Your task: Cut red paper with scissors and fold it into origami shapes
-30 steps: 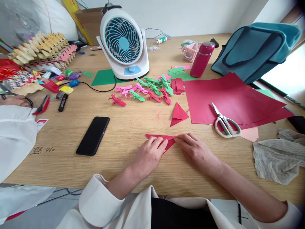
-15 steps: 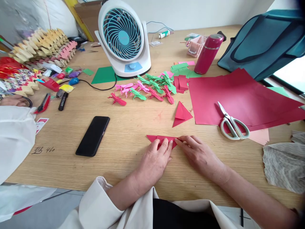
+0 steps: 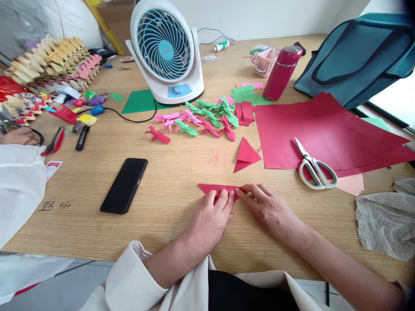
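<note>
A folded red sheet of paper [image 3: 207, 187], long and pointed at its left end, lies on the table in front of me. My left hand [image 3: 214, 211] presses it down with bent fingertips along its lower side. The thumb and fingers of my right hand [image 3: 267, 207] pinch its right end, close beside the left fingertips, which hide part of the folds. Just beyond lies another folded red paper triangle [image 3: 246, 156]. Farther back is a group of small folded paper figures [image 3: 207, 123] in green, pink and red.
White-handled scissors [image 3: 314, 168] rest on large red sheets [image 3: 324, 125] at right. A phone [image 3: 124, 185] lies left of my hands. Behind stand a fan [image 3: 167, 56], a red bottle [image 3: 282, 73] and a teal bag [image 3: 350, 60]. Another person's hand [image 3: 20, 136] is at far left.
My right fingertips have shifted very slightly left along the folded paper. Both hands keep their hold. The whole view has moved a little.
</note>
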`<act>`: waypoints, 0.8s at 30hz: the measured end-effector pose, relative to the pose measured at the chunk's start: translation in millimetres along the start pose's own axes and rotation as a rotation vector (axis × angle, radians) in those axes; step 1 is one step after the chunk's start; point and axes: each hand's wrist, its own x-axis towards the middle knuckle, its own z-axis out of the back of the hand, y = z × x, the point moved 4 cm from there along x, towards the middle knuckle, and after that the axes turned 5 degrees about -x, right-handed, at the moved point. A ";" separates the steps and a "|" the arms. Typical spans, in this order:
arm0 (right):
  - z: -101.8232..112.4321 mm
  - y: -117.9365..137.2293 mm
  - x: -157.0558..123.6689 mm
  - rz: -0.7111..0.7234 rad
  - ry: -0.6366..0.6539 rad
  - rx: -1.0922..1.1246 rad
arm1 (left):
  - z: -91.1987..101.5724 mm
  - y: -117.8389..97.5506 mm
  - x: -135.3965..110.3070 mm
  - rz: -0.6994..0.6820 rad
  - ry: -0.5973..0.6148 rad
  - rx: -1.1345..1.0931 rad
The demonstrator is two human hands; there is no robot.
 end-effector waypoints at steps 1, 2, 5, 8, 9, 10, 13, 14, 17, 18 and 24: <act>-0.5 0.2 -0.3 0.005 0.007 -0.018 | -0.2 -0.1 0.0 0.000 -0.003 -0.004; -1.0 0.5 -0.7 0.011 0.014 -0.037 | -0.3 -0.3 0.0 0.000 -0.009 -0.006; -2.2 1.7 -2.0 0.030 0.023 -0.093 | -0.7 -0.9 0.0 -0.001 -0.034 -0.008; -2.1 3.4 -2.5 0.046 0.015 -0.138 | -1.3 -1.1 -0.2 0.008 -0.050 -0.003; -1.9 4.1 -2.4 0.052 0.013 -0.147 | -1.4 -1.2 -0.3 0.010 -0.054 -0.002; -1.6 4.8 -2.1 0.059 0.009 -0.152 | -1.4 -1.2 -0.4 0.013 -0.058 -0.001; 0.1 6.4 -0.7 0.073 -0.013 -0.155 | -0.4 -1.3 -0.8 0.017 -0.075 0.008; 0.7 6.6 -0.3 0.074 -0.022 -0.157 | 0.2 -1.3 -0.9 0.016 -0.080 0.014; 2.1 7.1 0.7 0.076 -0.040 -0.161 | 1.4 -1.4 -1.1 0.016 -0.085 0.030; 2.3 7.2 0.8 0.076 -0.042 -0.160 | 1.6 -1.3 -1.1 0.017 -0.083 0.031; 2.2 6.3 1.1 0.050 -0.003 -0.124 | -0.7 -0.6 -1.1 0.025 -0.070 0.007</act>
